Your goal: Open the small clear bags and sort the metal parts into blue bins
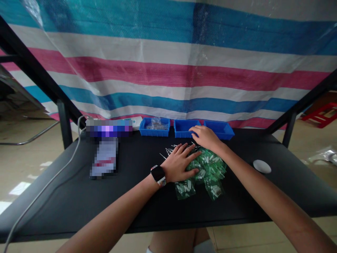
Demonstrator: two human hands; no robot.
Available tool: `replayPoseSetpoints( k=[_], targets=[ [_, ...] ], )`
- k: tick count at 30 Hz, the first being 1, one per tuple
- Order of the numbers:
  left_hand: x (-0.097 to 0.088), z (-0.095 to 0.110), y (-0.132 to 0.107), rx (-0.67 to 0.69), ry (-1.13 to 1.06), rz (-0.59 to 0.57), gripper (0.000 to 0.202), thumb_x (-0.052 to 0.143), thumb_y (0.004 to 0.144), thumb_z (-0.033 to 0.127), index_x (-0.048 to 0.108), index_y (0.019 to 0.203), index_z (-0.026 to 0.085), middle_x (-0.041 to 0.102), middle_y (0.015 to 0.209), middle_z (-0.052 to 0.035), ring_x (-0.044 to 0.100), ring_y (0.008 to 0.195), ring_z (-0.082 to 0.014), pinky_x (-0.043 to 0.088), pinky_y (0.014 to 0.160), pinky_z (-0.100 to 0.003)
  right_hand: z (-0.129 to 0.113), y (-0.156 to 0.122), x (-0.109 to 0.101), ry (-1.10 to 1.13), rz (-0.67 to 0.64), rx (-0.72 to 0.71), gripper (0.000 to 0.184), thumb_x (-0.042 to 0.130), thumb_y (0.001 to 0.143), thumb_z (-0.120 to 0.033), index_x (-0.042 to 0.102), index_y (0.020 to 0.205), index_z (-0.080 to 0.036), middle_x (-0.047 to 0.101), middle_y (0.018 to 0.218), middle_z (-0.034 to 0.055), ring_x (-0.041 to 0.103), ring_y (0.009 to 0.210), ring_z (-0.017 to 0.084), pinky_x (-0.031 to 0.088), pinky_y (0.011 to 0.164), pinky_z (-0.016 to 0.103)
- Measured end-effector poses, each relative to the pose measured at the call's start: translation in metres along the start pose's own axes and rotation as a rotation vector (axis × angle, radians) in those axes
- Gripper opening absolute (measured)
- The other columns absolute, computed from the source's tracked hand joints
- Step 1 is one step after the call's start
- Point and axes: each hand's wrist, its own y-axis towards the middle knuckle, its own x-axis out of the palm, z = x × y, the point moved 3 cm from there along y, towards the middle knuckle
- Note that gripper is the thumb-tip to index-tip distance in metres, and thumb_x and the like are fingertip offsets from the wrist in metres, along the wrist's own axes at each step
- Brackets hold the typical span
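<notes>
My left hand [181, 163] lies with its fingers spread over a heap of small green clear bags [209, 161] holding white pieces. Thin metal rods [170, 151] stick out beyond its fingertips; their exact kind cannot be made out. My right hand [205, 136] is at the front of the middle blue bin [181, 133], fingers loosely bent and slightly apart, with no object visible in them. Whether they touch the bin's rim is unclear. Part of the heap is hidden under my left hand.
A left blue bin [155, 133] holds clear bags; a right blue bin [223, 133] stands behind my right hand. A white round dish or lid [262, 166] lies to the right. At left are a blurred object [105, 154] and a cable [70, 161]. A striped sheet [168, 73] hangs behind.
</notes>
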Motion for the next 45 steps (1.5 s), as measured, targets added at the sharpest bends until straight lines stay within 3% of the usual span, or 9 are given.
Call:
replayPoseSetpoints(
  k=[3, 8, 14, 21, 29, 35, 40, 45],
  targets=[
    [-0.001, 0.000, 0.000, -0.005, -0.001, -0.002, 0.073, 0.053, 0.100, 0.064, 0.042, 0.164, 0.030, 0.036, 0.173, -0.0120, 0.034, 0.158, -0.0413, 0.026, 0.128, -0.063, -0.014, 0.007, -0.007, 0.064, 0.067, -0.016, 0.035, 0.066, 0.092, -0.015, 0.071, 0.126, -0.022, 0.074, 0.125, 0.0106, 0.067, 0.117, 0.028, 0.054, 0.102, 0.040],
    [-0.006, 0.003, 0.001, 0.006, -0.002, -0.005, 0.071, 0.052, 0.101, 0.062, 0.045, 0.162, 0.027, 0.044, 0.167, -0.0127, 0.038, 0.155, -0.0384, 0.026, 0.130, -0.059, -0.046, 0.038, -0.004, 0.170, 0.120, -0.074, 0.024, 0.059, 0.099, -0.018, 0.072, 0.118, -0.022, 0.074, 0.118, 0.0101, 0.063, 0.118, 0.027, 0.051, 0.106, 0.041],
    [-0.006, 0.004, 0.001, 0.017, 0.010, -0.013, 0.069, 0.053, 0.101, 0.060, 0.047, 0.161, 0.025, 0.045, 0.166, -0.0130, 0.038, 0.155, -0.0391, 0.027, 0.129, -0.059, -0.066, 0.096, 0.024, 0.018, -0.013, -0.050, 0.032, 0.048, 0.108, -0.025, 0.074, 0.117, -0.011, 0.076, 0.119, 0.0181, 0.063, 0.119, 0.031, 0.048, 0.107, 0.045],
    [-0.006, 0.002, 0.000, 0.059, 0.039, 0.005, 0.064, 0.050, 0.103, 0.058, 0.050, 0.157, 0.023, 0.050, 0.160, -0.0147, 0.042, 0.150, -0.0381, 0.031, 0.127, -0.059, -0.077, 0.139, 0.034, -0.113, -0.219, 0.035, 0.033, 0.049, 0.104, -0.014, 0.076, 0.121, -0.007, 0.072, 0.131, 0.0240, 0.065, 0.127, 0.033, 0.052, 0.105, 0.040],
    [-0.006, 0.003, 0.000, 0.075, 0.069, 0.023, 0.061, 0.049, 0.104, 0.057, 0.053, 0.154, 0.022, 0.053, 0.156, -0.0152, 0.047, 0.145, -0.0372, 0.033, 0.125, -0.058, -0.083, 0.146, 0.040, -0.088, -0.262, 0.081, 0.029, 0.055, 0.097, -0.007, 0.077, 0.116, -0.009, 0.073, 0.129, 0.0236, 0.067, 0.125, 0.035, 0.054, 0.101, 0.038],
    [-0.004, 0.001, -0.001, 0.074, 0.048, 0.024, 0.063, 0.050, 0.104, 0.057, 0.050, 0.157, 0.023, 0.048, 0.162, -0.0147, 0.042, 0.151, -0.0385, 0.032, 0.126, -0.059, -0.069, 0.148, 0.048, 0.028, -0.248, 0.060, 0.032, 0.054, 0.096, -0.009, 0.070, 0.122, -0.018, 0.076, 0.123, 0.0133, 0.069, 0.115, 0.027, 0.053, 0.095, 0.031],
    [-0.003, 0.000, 0.000, 0.069, 0.032, 0.016, 0.065, 0.051, 0.103, 0.058, 0.048, 0.159, 0.024, 0.048, 0.163, -0.0145, 0.042, 0.151, -0.0388, 0.031, 0.126, -0.061, -0.064, 0.148, 0.049, 0.168, -0.183, -0.008, 0.033, 0.055, 0.083, -0.001, 0.071, 0.108, -0.017, 0.077, 0.107, 0.0107, 0.067, 0.103, 0.026, 0.049, 0.088, 0.030],
    [-0.004, 0.000, 0.001, 0.070, 0.032, 0.010, 0.065, 0.050, 0.104, 0.058, 0.049, 0.159, 0.024, 0.046, 0.164, -0.0144, 0.041, 0.151, -0.0392, 0.030, 0.126, -0.062, -0.065, 0.141, 0.042, 0.264, -0.070, -0.100, 0.027, 0.053, 0.081, 0.000, 0.068, 0.095, -0.018, 0.074, 0.096, 0.0082, 0.066, 0.094, 0.024, 0.047, 0.085, 0.030]
  ],
)
